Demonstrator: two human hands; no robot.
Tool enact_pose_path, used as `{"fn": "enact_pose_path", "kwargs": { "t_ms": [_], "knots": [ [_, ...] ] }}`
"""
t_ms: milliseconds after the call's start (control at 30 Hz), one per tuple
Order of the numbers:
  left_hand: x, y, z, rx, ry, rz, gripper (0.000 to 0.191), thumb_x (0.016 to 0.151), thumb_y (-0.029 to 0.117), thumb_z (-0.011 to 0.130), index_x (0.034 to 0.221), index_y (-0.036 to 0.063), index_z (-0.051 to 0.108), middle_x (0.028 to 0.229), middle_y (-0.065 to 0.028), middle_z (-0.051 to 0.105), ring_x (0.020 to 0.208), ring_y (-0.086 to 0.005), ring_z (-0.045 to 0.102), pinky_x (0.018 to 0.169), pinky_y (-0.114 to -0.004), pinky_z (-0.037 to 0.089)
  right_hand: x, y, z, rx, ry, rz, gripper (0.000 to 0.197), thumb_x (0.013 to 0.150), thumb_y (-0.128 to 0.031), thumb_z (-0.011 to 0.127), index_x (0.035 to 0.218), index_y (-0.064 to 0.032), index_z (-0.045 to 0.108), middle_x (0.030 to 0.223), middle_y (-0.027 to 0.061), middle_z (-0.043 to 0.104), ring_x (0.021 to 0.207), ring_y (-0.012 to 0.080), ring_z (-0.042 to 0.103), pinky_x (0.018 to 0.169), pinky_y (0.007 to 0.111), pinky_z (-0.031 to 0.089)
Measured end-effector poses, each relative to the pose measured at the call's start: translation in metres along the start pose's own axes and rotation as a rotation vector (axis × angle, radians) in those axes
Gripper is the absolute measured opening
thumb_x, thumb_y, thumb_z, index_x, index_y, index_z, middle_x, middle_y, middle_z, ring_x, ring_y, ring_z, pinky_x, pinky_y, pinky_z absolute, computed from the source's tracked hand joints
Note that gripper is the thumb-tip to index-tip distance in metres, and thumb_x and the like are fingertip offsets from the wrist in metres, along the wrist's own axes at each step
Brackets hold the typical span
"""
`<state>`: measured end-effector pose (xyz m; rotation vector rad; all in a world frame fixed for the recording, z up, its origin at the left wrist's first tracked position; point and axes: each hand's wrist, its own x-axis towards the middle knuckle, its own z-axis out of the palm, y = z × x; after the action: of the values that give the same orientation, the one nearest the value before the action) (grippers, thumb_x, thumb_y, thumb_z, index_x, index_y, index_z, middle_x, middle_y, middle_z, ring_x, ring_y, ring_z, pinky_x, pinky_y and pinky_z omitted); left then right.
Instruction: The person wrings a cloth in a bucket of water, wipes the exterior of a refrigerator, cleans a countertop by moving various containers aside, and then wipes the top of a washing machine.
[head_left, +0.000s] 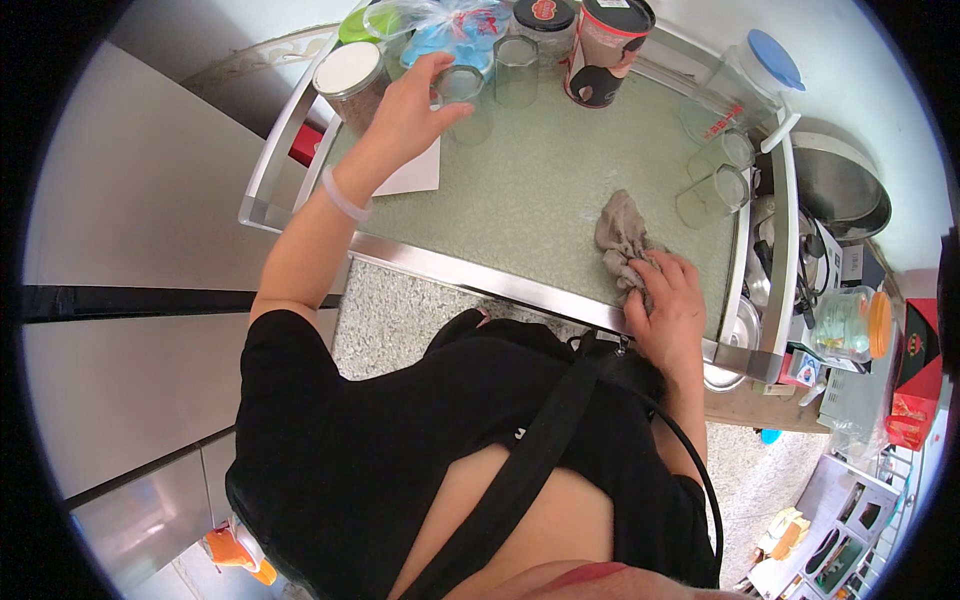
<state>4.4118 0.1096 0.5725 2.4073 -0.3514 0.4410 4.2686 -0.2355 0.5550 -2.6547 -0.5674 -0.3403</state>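
Note:
My left hand (411, 112), with a pale band at the wrist, curves around the rim of a drinking glass (471, 129) on the glass tabletop (517, 187). Thumb and forefinger lie on either side of the rim; whether they press on it I cannot tell. A second drinking glass (517, 79) stands just to the right. Close to the table's front edge, my right hand (666, 307) grips a crumpled grey-brown cloth (621, 229) against the surface. Two more drinking glasses, one nearer (709, 199) and one farther (716, 159), stand by the right rail.
Along the back are a white-lidded jar (352, 79), a bag of blue items (454, 37), a dark-lidded jar (544, 26) and a canister (606, 56). A blue-lidded pitcher (742, 82) stands back right. Raised rails (784, 262) border the table. Right of it sits a pan (836, 187).

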Motion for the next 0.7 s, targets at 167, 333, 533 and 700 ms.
{"fn": "enact_pose_path", "kwargs": {
  "t_ms": [167,333,533,700],
  "knots": [
    [0.01,0.005,0.018,-0.037,0.047,0.107,0.061,0.073,0.024,0.074,0.122,0.0023,0.044,0.116,-0.0202,0.055,0.098,-0.0345,0.056,0.085,-0.038,0.045,-0.002,0.0,0.001,-0.048,0.038,-0.002,0.03,0.069,-0.012,0.06,0.099,-0.0068,0.064,0.108,0.0106,0.06,0.103,0.0332,0.052,0.086,0.042,0.045],
    [0.017,0.031,0.022,0.446,0.36,0.382,0.059,0.073,0.025,0.073,0.121,0.0042,0.046,0.119,-0.0177,0.051,0.108,-0.0335,0.049,0.094,-0.04,0.039,-0.003,0.0,0.001,-0.039,0.065,0.043,0.03,0.069,-0.014,0.06,0.098,-0.0087,0.065,0.108,0.0096,0.06,0.103,0.0317,0.053,0.084,0.042,0.046],
    [0.024,0.133,0.09,-0.036,-0.122,0.681,0.062,0.076,0.035,0.069,0.124,0.0035,0.046,0.123,-0.0178,0.048,0.112,-0.0332,0.048,0.096,-0.041,0.038,-0.006,0.008,0.007,-0.041,0.107,0.018,0.03,0.068,-0.016,0.062,0.097,-0.0101,0.065,0.109,0.0094,0.06,0.102,0.0309,0.052,0.08,0.042,0.047],
    [0.032,0.195,0.168,-0.109,-0.369,0.483,0.072,0.075,0.039,0.068,0.129,0.0029,0.039,0.124,-0.0214,0.047,0.111,-0.0369,0.049,0.093,-0.043,0.042,-0.006,0.007,0.006,-0.062,0.057,-0.001,0.031,0.068,-0.018,0.062,0.098,-0.0109,0.065,0.11,0.009,0.059,0.105,0.0313,0.051,0.079,0.043,0.046]
  ]
}}
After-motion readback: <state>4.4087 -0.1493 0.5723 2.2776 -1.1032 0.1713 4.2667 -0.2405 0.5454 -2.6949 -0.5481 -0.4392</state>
